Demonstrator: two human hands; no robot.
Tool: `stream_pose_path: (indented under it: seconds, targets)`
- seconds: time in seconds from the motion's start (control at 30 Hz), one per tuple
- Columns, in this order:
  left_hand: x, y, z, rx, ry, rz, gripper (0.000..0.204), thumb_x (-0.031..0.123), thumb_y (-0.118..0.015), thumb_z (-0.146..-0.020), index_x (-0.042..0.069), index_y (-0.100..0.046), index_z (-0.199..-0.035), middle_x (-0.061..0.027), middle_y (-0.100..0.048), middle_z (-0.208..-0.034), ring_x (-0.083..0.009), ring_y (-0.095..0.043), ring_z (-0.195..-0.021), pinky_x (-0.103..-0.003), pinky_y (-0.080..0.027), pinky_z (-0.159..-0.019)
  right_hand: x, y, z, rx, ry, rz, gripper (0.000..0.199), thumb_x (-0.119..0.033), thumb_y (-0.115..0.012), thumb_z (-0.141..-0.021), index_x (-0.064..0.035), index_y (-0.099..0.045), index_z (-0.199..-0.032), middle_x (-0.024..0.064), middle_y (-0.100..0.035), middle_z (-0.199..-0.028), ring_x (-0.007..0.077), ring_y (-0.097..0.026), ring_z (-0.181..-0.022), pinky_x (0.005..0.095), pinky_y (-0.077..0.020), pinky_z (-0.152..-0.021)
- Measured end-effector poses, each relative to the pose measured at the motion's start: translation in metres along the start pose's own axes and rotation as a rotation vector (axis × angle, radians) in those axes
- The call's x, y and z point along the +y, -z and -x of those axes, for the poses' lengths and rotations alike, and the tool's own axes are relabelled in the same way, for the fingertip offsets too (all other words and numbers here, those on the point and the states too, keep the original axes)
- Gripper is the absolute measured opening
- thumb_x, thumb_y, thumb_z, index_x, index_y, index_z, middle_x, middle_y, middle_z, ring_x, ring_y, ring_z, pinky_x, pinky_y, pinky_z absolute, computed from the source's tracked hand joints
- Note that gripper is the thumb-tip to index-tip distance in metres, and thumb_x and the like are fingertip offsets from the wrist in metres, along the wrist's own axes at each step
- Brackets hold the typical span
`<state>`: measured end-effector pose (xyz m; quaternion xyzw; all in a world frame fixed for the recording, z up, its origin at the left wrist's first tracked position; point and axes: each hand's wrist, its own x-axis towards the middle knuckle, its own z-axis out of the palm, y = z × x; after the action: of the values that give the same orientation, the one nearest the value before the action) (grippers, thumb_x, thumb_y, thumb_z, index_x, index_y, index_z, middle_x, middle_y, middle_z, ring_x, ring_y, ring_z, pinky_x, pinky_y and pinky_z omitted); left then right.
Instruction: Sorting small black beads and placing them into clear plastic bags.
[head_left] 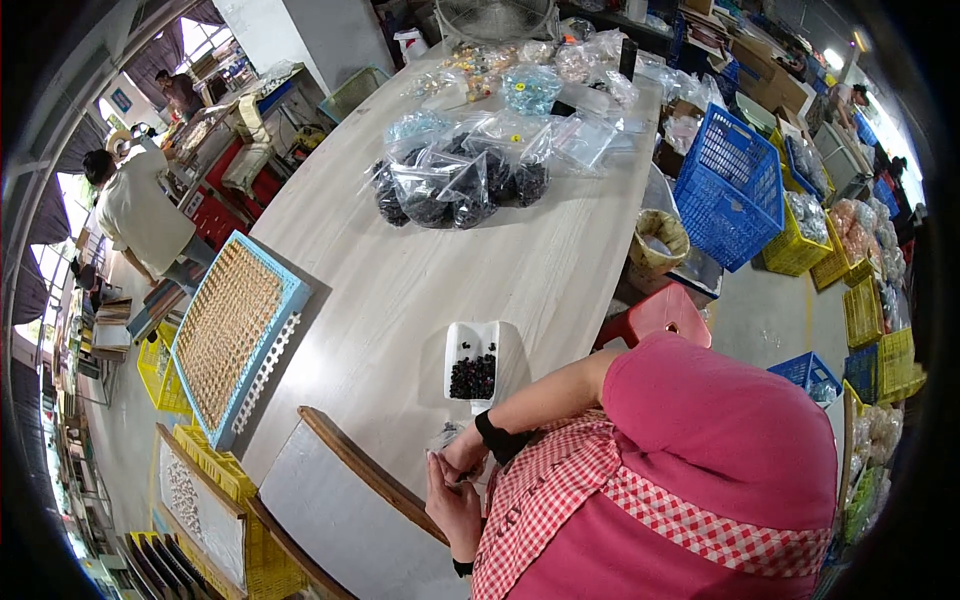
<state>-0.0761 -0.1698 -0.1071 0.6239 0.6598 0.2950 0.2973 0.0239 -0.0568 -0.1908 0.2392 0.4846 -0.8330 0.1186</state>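
My right hand [463,453] and my left hand [455,508] meet at the near edge of the table, fingers closed and pressed together. Whatever they pinch is too small and covered to make out. A crumpled, see-through bit of what looks like plastic film [447,434] shows at the far side of my right hand. Just beyond my hands lies a white scoop-shaped tray [459,335], its handle toward me. Small black pieces [473,377] are heaped in its near half, with a few loose ones farther up.
Clear bags of black pieces [445,190] stand farther up the table [400,270]. A blue-edged rack of tan pieces [232,335] sits at the left edge. A wood-edged white board [345,515] is nearest my left. Blue crate [730,185], bin [658,240] and red stool [665,315] stand right.
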Motion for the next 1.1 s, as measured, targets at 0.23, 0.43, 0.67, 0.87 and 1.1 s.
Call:
stream_pose_path:
  seconds: [0.23, 0.43, 0.67, 0.87, 1.1]
  targets:
    - [-0.017, 0.012, 0.006, 0.061, 0.183, 0.128, 0.067, -0.009, -0.052, -0.069, 0.001, -0.043, -0.134, -0.0222, -0.056, -0.122, -0.0201, -0.055, -0.059, -0.029, -0.046, -0.057, -0.048, -0.010, 0.074, 0.058, 0.295, 0.050, 0.020, -0.022, -0.055, -0.093, -0.0048, -0.064, -0.094, -0.0039, -0.054, -0.069, 0.0053, -0.043, -0.052, 0.0207, -0.0327, -0.045]
    - [-0.020, 0.011, 0.000, 0.144, 0.068, 0.084, 0.072, -0.008, -0.050, -0.073, 0.009, -0.037, -0.142, -0.0052, -0.053, -0.062, -0.0099, -0.053, -0.048, -0.026, -0.046, -0.048, -0.039, 0.055, 0.124, 0.291, 0.248, -0.577, 0.030, -0.027, -0.049, -0.097, -0.0012, -0.056, -0.110, -0.0017, -0.050, -0.073, 0.0017, -0.039, -0.050, 0.0148, -0.0297, -0.040]
    - [-0.009, 0.012, 0.007, 0.119, 0.153, 0.138, 0.064, -0.006, -0.053, -0.072, 0.001, -0.043, -0.135, -0.0202, -0.054, -0.127, -0.0210, -0.060, -0.062, -0.028, -0.049, -0.059, -0.008, 0.090, 0.117, 0.575, 0.090, -0.387, 0.028, -0.028, -0.052, -0.095, -0.0031, -0.060, -0.103, -0.0045, -0.049, -0.064, 0.0011, -0.036, -0.042, 0.0160, -0.0238, -0.036]
    - [-0.009, 0.011, 0.007, 0.137, 0.125, 0.128, 0.065, -0.005, -0.053, -0.071, 0.002, -0.043, -0.135, -0.0204, -0.054, -0.126, -0.0219, -0.061, -0.062, -0.029, -0.049, -0.058, 0.013, 0.101, 0.106, 0.683, 0.089, -0.170, 0.034, -0.036, -0.050, -0.095, -0.0037, -0.062, -0.098, -0.0043, -0.048, -0.060, 0.0035, -0.035, -0.040, 0.0197, -0.0218, -0.035]
    - [-0.010, 0.011, 0.006, 0.114, 0.152, 0.120, 0.066, -0.005, -0.052, -0.070, 0.002, -0.042, -0.136, -0.0203, -0.054, -0.125, -0.0208, -0.060, -0.059, -0.029, -0.049, -0.058, 0.015, 0.105, 0.113, 0.644, 0.180, -0.422, 0.033, -0.039, -0.054, -0.093, -0.0059, -0.055, -0.096, -0.0053, -0.044, -0.058, 0.0026, -0.035, -0.041, 0.0178, -0.0221, -0.035]
